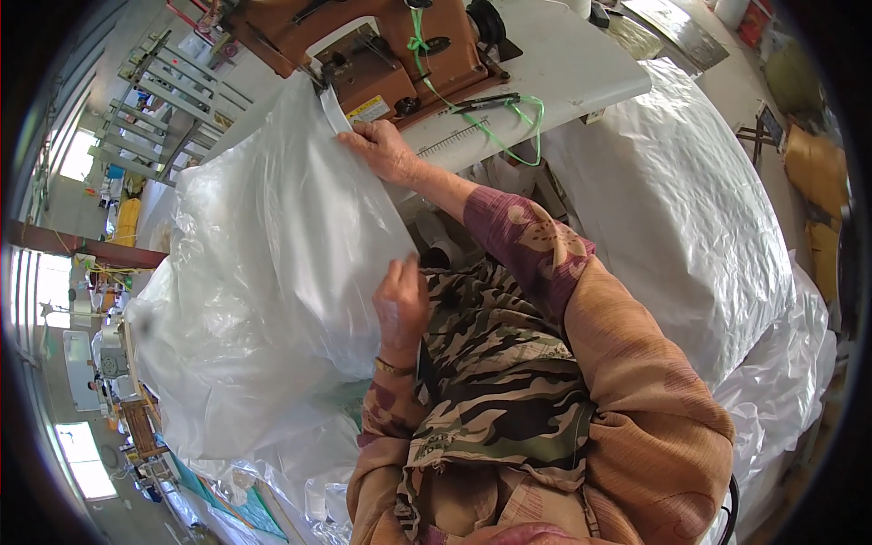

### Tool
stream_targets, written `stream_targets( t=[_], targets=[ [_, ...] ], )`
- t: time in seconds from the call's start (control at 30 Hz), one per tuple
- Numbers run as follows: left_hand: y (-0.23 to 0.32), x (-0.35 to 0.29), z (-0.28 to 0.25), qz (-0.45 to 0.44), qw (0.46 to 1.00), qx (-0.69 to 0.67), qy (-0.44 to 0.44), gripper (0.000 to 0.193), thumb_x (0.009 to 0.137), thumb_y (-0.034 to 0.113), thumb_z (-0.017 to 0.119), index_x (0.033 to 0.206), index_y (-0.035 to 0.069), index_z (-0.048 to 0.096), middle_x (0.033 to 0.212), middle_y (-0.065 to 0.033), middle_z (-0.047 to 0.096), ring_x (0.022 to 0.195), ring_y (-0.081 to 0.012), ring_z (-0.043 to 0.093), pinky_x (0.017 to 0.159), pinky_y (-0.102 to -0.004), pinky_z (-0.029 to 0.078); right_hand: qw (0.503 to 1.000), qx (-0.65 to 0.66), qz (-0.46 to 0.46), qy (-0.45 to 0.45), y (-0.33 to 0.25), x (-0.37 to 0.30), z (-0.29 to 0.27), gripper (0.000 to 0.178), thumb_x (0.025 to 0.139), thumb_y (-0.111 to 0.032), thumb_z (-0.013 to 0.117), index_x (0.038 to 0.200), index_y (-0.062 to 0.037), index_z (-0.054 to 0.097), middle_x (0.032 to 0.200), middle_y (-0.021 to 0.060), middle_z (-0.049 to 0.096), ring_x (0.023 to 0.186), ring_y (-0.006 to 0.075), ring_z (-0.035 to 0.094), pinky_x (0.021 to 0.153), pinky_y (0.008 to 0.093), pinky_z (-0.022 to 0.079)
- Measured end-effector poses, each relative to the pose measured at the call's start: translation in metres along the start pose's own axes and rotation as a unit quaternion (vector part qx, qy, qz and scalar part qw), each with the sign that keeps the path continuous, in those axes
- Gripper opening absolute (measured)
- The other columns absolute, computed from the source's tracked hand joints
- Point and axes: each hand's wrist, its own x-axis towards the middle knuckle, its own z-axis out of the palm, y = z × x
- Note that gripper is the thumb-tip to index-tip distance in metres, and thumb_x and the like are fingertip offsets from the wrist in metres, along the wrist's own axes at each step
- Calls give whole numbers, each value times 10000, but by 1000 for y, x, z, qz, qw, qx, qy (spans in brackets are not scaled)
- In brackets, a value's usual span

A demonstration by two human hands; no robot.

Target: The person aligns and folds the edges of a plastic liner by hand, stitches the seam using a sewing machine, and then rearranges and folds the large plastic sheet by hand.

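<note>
A large sheet of white translucent plastic (pixel 300 227) spreads over the left of the view, its folded edge running up to a brown sewing machine (pixel 427 64). Close to the machine's needle area, my right hand (pixel 386 153) is closed on that edge, thumb and fingers pinching it. My left hand (pixel 400 304) is lower down the same edge, fingers curled against the plastic and slightly blurred; it appears to grip the sheet there. Black thread snips (pixel 490 102) tied to a green cord (pixel 538 136) lie on the white machine table (pixel 581 77), right of the machine.
A tall heap of white plastic sheeting (pixel 672 200) rises beside my right arm, with more crumpled plastic (pixel 772 391) below it. A ruler scale (pixel 454 141) runs along the table's near edge. Metal racks (pixel 173 109) stand at the far left. A camouflage apron (pixel 509 363) covers my lap.
</note>
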Motion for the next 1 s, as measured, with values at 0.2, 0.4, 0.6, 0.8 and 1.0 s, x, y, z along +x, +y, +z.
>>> stream_targets(
  t=[0.2,0.4,0.6,0.8,1.0],
  targets=[
    [-16,58,-11,25,997,79,3,261,814,-20,586,1074,-23,612,888,-146,546,724,-334,610,627,-402,494,999,47,-23,1,5,0,-1,418,926,-321,591,770,67,589,589,166,479,555,166,470,571,392,431],
    [-35,109,-17,22,994,100,23,110,818,-9,579,928,-10,586,865,-151,545,736,-354,610,632,-439,487,999,13,-37,-5,0,-1,-5,407,967,-316,575,747,26,581,579,-7,469,588,57,414,520,311,401],
    [-60,156,-15,25,990,127,55,57,816,0,574,871,-13,569,876,-165,576,762,-373,613,643,-460,492,995,94,-28,22,-1,-1,-2,370,975,-294,562,805,32,600,638,10,510,647,68,426,558,305,418],
    [-67,188,-15,2,987,26,158,244,823,6,569,1058,-23,628,892,-180,640,795,-358,633,683,-422,514,981,188,0,37,-2,1,1,377,981,-299,549,879,53,640,677,42,597,633,91,499,589,296,465],
    [-95,119,-63,-122,978,-130,110,368,941,143,569,1291,31,547,1127,-164,669,933,-329,653,789,-405,516,975,218,43,-5,5,4,-2,428,995,-392,546,987,21,657,853,-23,612,744,49,507,671,215,446]
  ],
)
